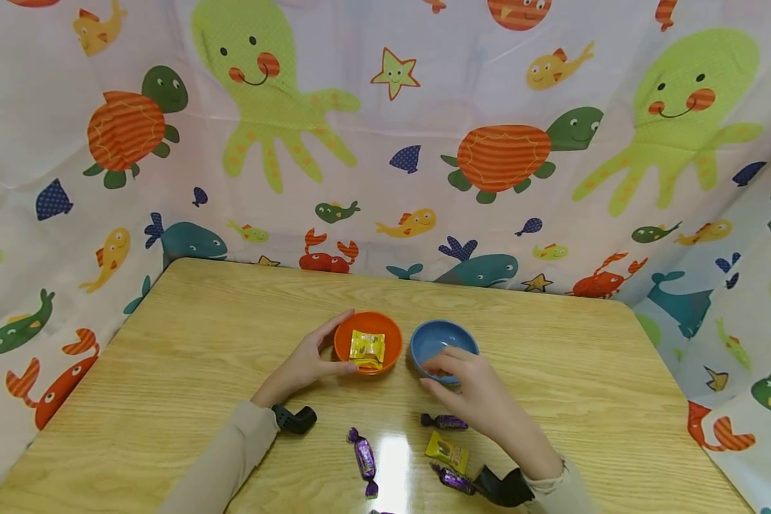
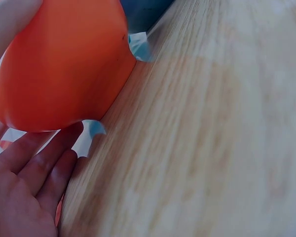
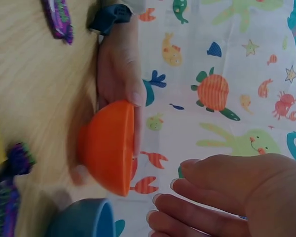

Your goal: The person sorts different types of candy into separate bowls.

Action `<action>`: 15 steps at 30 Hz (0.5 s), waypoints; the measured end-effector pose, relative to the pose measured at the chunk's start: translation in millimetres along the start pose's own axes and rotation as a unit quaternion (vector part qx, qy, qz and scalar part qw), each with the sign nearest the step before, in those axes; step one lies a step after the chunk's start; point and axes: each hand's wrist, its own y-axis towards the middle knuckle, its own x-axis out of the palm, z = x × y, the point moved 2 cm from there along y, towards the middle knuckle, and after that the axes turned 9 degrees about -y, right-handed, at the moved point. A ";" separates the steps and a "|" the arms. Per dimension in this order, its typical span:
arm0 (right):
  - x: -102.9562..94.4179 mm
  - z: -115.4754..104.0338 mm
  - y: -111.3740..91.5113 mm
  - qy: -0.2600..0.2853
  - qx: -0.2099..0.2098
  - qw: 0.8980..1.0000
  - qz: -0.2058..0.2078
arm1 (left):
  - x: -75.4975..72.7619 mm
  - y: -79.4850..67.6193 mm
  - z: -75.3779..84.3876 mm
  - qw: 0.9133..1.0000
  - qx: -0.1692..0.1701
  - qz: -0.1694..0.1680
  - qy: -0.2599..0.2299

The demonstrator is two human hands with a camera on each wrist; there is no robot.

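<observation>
My left hand (image 1: 305, 368) holds the orange bowl (image 1: 374, 320) from its left side, the thumb at the near rim and the fingers along the far side. Yellow-wrapped candies (image 1: 368, 345) lie inside that bowl. To its right stands a blue bowl (image 1: 442, 331). My right hand (image 1: 472, 385) hovers over the near rim of the blue bowl, fingers pointing left. In the right wrist view its fingers (image 3: 187, 210) are loosely extended, with nothing seen between them and the thumb. The hand hides part of the blue bowl's inside.
Below the blue bowl lie a purple-wrapped candy (image 1: 446, 422), a yellow packet (image 1: 447, 452) and another purple candy (image 1: 453, 479). A further purple candy (image 1: 363, 462) is nearer the middle. The wooden table (image 1: 186, 343) meets a curtain (image 1: 385, 157) printed with sea animals.
</observation>
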 end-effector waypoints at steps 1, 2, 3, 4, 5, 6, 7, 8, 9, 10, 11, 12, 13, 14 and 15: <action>-1.2 0.9 -5.1 0.003 0.001 1.000 -0.006 | -0.2 0.4 0.1 1.000 0.001 -0.002 -0.001; -2.2 1.9 -10.7 0.004 0.001 1.000 -0.013 | -0.3 0.6 -0.1 1.000 0.001 -0.003 -0.002; -2.7 2.9 -16.3 0.005 0.003 1.000 -0.021 | -0.4 0.9 -0.4 1.000 0.001 -0.004 -0.002; -3.1 3.7 -22.2 0.007 0.006 0.999 -0.031 | -0.2 1.1 -0.6 1.000 0.001 -0.005 -0.001; -3.5 4.2 -28.1 0.011 0.012 0.999 -0.044 | -0.1 1.3 -0.7 1.000 0.000 -0.006 -0.001; -3.6 4.6 -33.8 0.013 0.017 0.998 -0.056 | 0.0 1.4 -1.1 1.000 0.000 -0.006 0.001; -3.5 5.2 -39.4 0.016 0.021 0.997 -0.069 | 0.1 1.4 -1.4 1.000 -0.001 -0.007 0.000; -2.8 5.4 -44.8 0.022 0.024 0.996 -0.080 | 0.1 1.2 -1.6 1.000 -0.001 -0.007 0.000; -2.0 5.7 -50.0 0.029 0.029 0.995 -0.091 | 0.1 1.0 -1.6 1.000 0.000 -0.006 0.000; -1.0 5.8 -55.1 0.033 0.029 0.994 -0.097 | -0.2 0.6 -1.6 1.000 -0.001 -0.005 -0.001; 0.0 5.9 -59.8 0.036 0.030 0.993 -0.105 | -0.4 0.3 -1.4 1.000 0.000 -0.005 -0.002; 1.0 6.2 -64.1 0.040 0.031 0.992 -0.115 | -0.7 -0.1 -1.1 1.000 0.000 -0.005 -0.002; 2.6 6.6 -68.0 0.041 0.034 0.991 -0.126 | -1.0 -0.6 -0.8 1.000 0.000 -0.004 -0.002; 4.2 6.6 -71.1 0.039 0.036 0.989 -0.137 | -1.4 -1.1 -0.5 1.000 0.000 -0.004 -0.003; 5.9 6.6 -74.0 0.034 0.040 0.988 -0.148 | -2.0 -1.6 -0.3 1.000 0.000 -0.004 -0.003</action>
